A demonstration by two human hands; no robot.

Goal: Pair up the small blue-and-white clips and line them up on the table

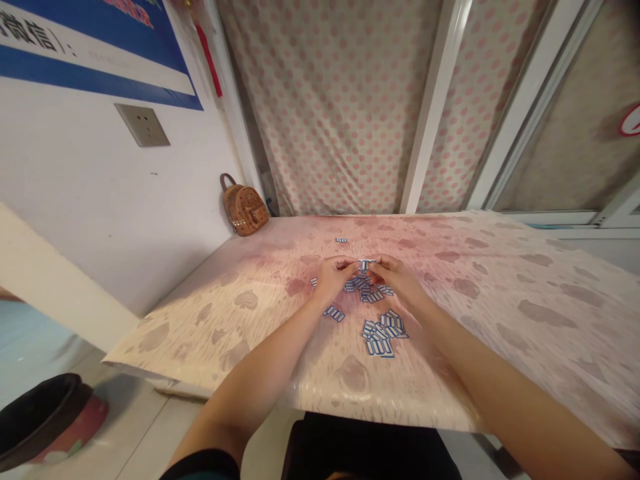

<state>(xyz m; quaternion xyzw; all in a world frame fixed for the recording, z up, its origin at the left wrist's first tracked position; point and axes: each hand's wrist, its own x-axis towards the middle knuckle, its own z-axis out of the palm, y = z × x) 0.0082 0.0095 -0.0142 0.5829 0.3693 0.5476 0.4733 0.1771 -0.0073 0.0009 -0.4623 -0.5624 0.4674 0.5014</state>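
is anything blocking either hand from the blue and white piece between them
Nothing visible: the left hand and right hand hold the blue-and-white piece from either side; other pieces lie just below in the picture, not between.

Markings on the piece (365, 265) between left hand (334, 275) and right hand (395, 272): too small to read from here. Near pile (383, 333) overlaps itself, partly covered. Poster (95, 79) cut off top left, its faint line (109, 59) illegible. Tub (75, 427) cut at left edge of view, round sign (631, 121) at right.
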